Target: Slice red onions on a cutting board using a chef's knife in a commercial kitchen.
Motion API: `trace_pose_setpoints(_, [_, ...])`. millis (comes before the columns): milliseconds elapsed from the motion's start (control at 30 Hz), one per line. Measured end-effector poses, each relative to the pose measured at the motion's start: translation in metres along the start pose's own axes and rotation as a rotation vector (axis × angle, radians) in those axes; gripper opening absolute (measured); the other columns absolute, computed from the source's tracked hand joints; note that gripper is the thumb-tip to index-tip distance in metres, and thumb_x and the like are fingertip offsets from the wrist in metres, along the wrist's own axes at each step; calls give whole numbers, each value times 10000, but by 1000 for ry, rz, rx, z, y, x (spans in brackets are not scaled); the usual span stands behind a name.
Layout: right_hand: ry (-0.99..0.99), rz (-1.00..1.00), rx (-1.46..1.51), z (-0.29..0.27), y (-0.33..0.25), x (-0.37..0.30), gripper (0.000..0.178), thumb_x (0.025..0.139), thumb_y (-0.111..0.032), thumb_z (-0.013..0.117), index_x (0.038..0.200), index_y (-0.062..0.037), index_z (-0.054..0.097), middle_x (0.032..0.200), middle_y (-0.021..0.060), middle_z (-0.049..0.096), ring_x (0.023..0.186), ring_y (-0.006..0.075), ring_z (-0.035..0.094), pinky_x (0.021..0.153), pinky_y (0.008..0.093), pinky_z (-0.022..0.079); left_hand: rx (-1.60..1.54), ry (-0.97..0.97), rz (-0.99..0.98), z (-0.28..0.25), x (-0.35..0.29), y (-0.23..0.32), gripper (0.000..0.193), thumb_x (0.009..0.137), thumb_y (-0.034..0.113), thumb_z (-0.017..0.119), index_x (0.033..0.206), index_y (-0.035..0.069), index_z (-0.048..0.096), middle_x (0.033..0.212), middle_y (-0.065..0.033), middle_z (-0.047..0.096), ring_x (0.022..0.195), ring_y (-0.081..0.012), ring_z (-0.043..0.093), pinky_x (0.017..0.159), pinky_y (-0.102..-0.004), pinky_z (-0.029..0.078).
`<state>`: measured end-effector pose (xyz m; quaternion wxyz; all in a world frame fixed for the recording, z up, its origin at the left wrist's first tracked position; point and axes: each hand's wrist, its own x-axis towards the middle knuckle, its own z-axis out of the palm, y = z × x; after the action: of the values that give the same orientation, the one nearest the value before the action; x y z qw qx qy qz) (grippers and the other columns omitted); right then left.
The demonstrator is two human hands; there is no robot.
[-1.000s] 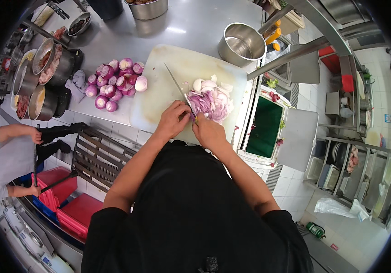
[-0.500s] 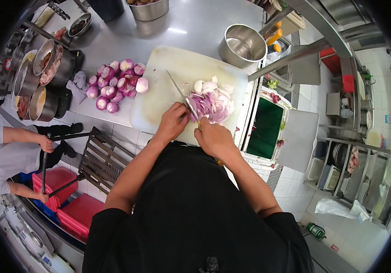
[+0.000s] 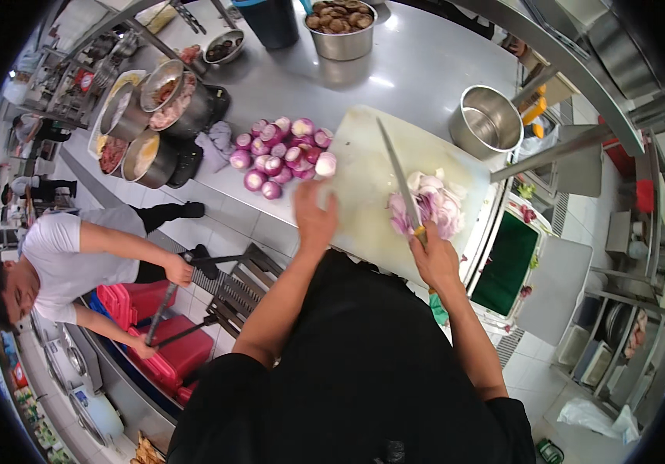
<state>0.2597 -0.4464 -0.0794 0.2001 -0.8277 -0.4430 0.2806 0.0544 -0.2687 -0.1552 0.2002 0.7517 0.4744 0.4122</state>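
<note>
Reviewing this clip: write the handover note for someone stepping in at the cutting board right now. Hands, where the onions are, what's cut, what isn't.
Right hand: grip closed on the knife, blade over the sliced onion pile on the white cutting board.
Left hand: empty, open, stretched toward the peeled whole onions heaped on the steel counter just left of the board; not touching them yet.
Done: one pile of slices on the board.
Left: roughly a dozen or more whole onions uncut.
Empty steel bowl sits beyond the board.
</note>
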Motion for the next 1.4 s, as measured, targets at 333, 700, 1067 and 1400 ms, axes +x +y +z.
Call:
trace_pose_setpoints(333, [-151, 22, 192, 3, 31, -16, 371, 1009, -308, 645, 1221, -10, 590, 685, 177, 642, 601, 273, 653, 603, 420, 499, 195, -13, -466, -74, 120, -211, 738, 810, 416, 827, 1349, -42, 617, 1253, -253, 697, 1169, -401, 667, 1015, -465, 506])
trace_pose_setpoints(700, [-270, 25, 51, 26, 30, -16, 418, 1007, -411, 608, 1218, -51, 585, 891, 297, 712, 882, 498, 693, 794, 579, 518, -170, 36, -345, -57, 105, -101, 549, 835, 105, 774, 1343, -23, 611, 1045, -159, 692, 969, -260, 652, 878, -388, 536])
trace_pose_setpoints(1067, [-104, -8, -27, 8, 7, -15, 413, 1018, -351, 578, 1258, -16, 560, 867, 294, 718, 826, 503, 695, 763, 588, 524, -147, -569, 57, 20, -15, 30, 573, 809, 143, 812, 1331, 51, 593, 1312, -158, 603, 1150, -342, 649, 930, -430, 575])
trace_pose_setpoints(1400, [-303, 6, -96, -44, -11, -54, 396, 1031, -365, 573, 1244, -31, 561, 816, 291, 705, 807, 508, 687, 773, 566, 515, -256, -530, 23, 20, -13, 26, 343, 816, 92, 778, 1124, 20, 645, 1147, -125, 579, 971, -291, 650, 832, -382, 556])
